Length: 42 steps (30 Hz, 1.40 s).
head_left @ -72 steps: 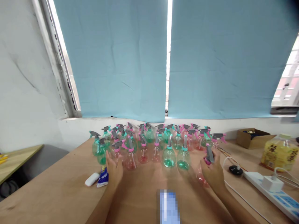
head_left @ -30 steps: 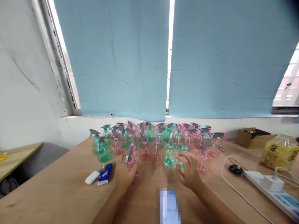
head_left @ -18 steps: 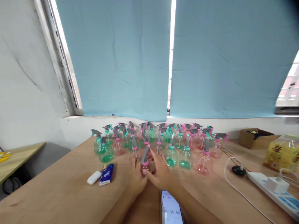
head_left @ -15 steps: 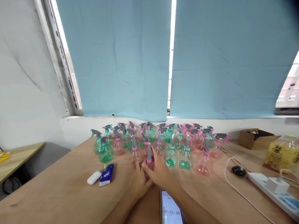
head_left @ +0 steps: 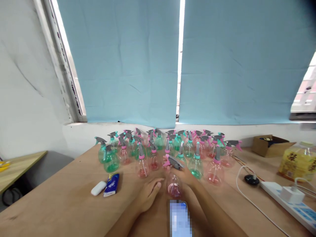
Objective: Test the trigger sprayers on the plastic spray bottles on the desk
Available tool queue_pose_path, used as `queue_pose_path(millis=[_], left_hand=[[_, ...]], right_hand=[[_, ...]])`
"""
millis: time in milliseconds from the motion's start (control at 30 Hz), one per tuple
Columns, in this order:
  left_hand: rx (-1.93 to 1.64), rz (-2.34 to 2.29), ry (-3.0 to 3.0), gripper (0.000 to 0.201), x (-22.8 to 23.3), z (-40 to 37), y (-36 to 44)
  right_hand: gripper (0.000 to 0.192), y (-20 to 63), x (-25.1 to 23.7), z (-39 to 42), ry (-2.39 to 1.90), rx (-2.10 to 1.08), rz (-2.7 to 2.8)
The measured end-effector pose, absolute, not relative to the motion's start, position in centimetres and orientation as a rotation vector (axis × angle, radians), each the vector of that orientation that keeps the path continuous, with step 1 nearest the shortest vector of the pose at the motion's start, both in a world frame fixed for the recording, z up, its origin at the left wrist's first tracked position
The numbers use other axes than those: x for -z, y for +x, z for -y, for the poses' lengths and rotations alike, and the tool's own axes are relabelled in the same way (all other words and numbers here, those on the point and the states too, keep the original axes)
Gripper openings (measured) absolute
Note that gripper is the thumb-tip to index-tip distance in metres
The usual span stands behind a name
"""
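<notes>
So your right hand (head_left: 185, 176) looks wrapped round the back of the pink spray bottle (head_left: 174, 187), up near the grey sprayer head (head_left: 175, 162), though most of those fingers are hidden. The bottle sits roughly upright in front of you, base just beside the far edge of the phone (head_left: 180, 219). Can't tell if they touch. Your left hand (head_left: 148, 195) is lying relaxed on the table (head_left: 64, 200), holding nothing, near the bottle's side but not gripping it.

What I'd worry about: the hold looks high, so if you twist or push from up there, the round base could skid or tip, and the phone's the first thing it'd hit. If a finger is on the pink trigger, an accidental squeeze could set it off, with the pink end aimed left, over towards your left hand's side. No idea if there's liquid in it.

Also, it's tight back there. A green bottle (head_left: 196, 170) stands right past your right hand and another pink bottle (head_left: 142, 168) sits beyond your left, with a whole crowd packed behind, so a careless elbow or knuckle might topple a few. Off left, the blue packet (head_left: 111, 185) and white case (head_left: 98, 188) are out of the way. Over right, there's the power strip (head_left: 269, 191).
</notes>
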State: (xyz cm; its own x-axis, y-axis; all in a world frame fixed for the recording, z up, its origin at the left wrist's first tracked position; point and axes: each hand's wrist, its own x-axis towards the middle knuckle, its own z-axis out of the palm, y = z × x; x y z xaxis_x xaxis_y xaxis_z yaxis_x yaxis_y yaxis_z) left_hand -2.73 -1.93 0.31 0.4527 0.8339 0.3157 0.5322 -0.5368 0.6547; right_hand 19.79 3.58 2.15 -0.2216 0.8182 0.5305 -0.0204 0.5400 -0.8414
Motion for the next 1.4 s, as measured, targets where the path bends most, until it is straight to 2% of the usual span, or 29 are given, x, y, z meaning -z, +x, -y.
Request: queue_pose_path(millis=[167, 400, 500, 567, 733, 933, 1200, 1400], left_hand=[[-0.882, -1.191, 2.187, 0.046, -0.6, 2.0, -3.0], [-0.788, -1.189, 2.236, 0.042, -0.8, 2.4, -2.4], [-0.727, -1.178, 2.220, 0.037, -0.6, 2.1, -2.3], [-0.712, -1.170, 2.193, 0.037, -0.3, 1.8, -2.4], [-0.701, -1.156, 2.123, 0.032, 0.2, 1.0, -2.7], [-0.672, -1.149, 2.113, 0.024, -0.1, 1.3, -2.7], [-0.674, -1.151, 2.144, 0.025, -0.5, 1.5, -2.7], [-0.682, -1.151, 2.148, 0.028, -0.9, 1.8, -2.4]], right_hand=[[0.025, 20.1, -2.6, -3.5, -0.601, -1.081, 1.665], [0.024, 19.7, -2.7, -3.6, -0.556, -1.244, 1.526], [0.016, 19.6, -2.9, -3.5, -0.481, -1.310, 1.490], [0.014, 19.6, -3.3, -3.3, -0.471, -1.314, 1.499], [0.025, 19.6, -3.8, -2.8, -0.530, -1.274, 1.530], [0.011, 19.4, -3.7, -3.0, -0.490, -1.298, 1.479], [0.019, 19.8, -3.5, -2.6, -0.636, -1.247, 1.521], [0.012, 19.4, -3.8, -2.5, -0.540, -1.281, 1.453]])
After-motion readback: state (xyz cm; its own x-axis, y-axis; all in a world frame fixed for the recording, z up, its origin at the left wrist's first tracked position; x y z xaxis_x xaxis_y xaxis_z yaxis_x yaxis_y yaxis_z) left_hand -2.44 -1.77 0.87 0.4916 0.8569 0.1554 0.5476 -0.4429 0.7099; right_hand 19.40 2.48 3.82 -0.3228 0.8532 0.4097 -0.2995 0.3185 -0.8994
